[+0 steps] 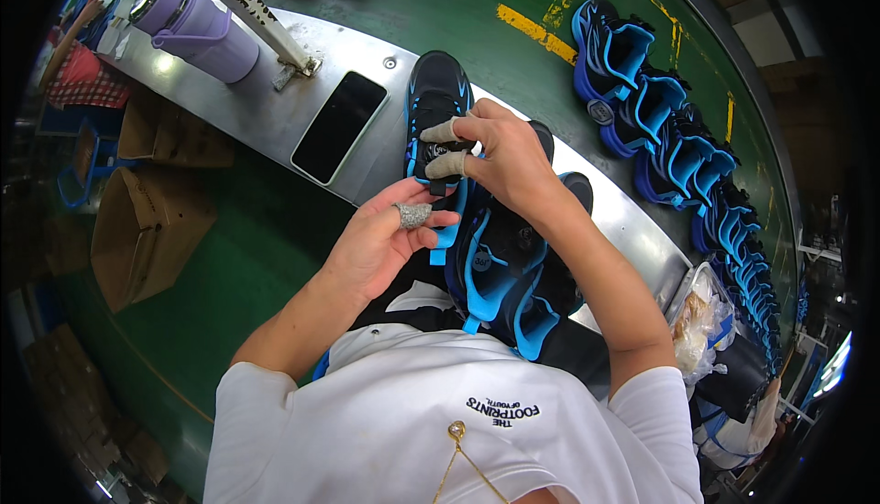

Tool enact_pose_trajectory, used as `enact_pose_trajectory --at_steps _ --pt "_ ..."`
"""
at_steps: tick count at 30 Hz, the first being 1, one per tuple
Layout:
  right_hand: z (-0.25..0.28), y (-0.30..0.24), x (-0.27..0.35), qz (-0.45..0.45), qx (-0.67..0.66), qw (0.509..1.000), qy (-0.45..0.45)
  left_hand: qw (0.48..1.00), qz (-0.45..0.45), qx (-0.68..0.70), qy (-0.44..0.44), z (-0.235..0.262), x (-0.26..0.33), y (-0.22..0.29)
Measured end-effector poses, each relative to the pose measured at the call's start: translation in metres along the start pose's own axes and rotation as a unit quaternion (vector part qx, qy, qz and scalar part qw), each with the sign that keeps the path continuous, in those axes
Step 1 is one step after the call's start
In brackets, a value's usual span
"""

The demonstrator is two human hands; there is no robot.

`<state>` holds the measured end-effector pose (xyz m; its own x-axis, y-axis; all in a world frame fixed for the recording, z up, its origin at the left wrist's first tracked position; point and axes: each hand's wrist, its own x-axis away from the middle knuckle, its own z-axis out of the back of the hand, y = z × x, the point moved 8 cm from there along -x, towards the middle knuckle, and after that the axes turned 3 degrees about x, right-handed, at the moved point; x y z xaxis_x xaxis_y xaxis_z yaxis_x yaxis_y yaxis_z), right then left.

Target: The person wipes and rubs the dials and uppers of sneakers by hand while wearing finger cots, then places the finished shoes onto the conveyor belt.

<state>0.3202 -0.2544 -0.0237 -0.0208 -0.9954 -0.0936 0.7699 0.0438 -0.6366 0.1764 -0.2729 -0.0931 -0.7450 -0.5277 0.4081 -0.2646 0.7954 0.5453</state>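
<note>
- Black/blue shoe (435,105) lies on metal bench (275,110), toe pointing away from the person, just right of a dark smartphone (338,126).
- Right hand (500,151) closed on the shoe's tongue/lace area; taped fingertips (444,165) pinch it.
- Left hand (380,243) loosely curled, thumb w/ grey finger cot (412,215) pressing the blue edge at the shoe's heel end; exact grip cannot be told.
- More black/blue shoes (500,279) stacked against the person's lap, below the held one, touching the right forearm.
- Lilac drink bottle (197,23) lies on its side at bench's far left.
- Row of blue shoes (678,151) on green conveyor (486,0), well apart to the right.
- Cardboard boxes (147,220) on floor, left.
- Plastic bag (701,321) by right elbow.
</note>
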Motion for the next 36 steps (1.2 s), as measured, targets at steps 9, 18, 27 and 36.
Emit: enact_pose_trajectory --at_steps 9,18,27,36 --pt "-0.001 0.0 0.009 0.042 -0.063 0.997 0.003 1.0 -0.019 -0.015 -0.016 -0.008 0.003 -0.008" --pt "0.04 0.027 0.028 -0.03 -0.14 0.984 0.107 0.56 -0.319 -0.763 -0.048 -0.089 0.061 0.009" --pt "0.073 0.06 0.122 -0.089 -0.149 0.975 0.138 0.447 -0.464 -0.761 -0.08 -0.084 -0.027 0.071" --pt "0.089 0.072 0.208 -0.178 -0.124 0.956 0.198 0.446 -0.585 -0.676 0.048 -0.111 -0.069 0.185"
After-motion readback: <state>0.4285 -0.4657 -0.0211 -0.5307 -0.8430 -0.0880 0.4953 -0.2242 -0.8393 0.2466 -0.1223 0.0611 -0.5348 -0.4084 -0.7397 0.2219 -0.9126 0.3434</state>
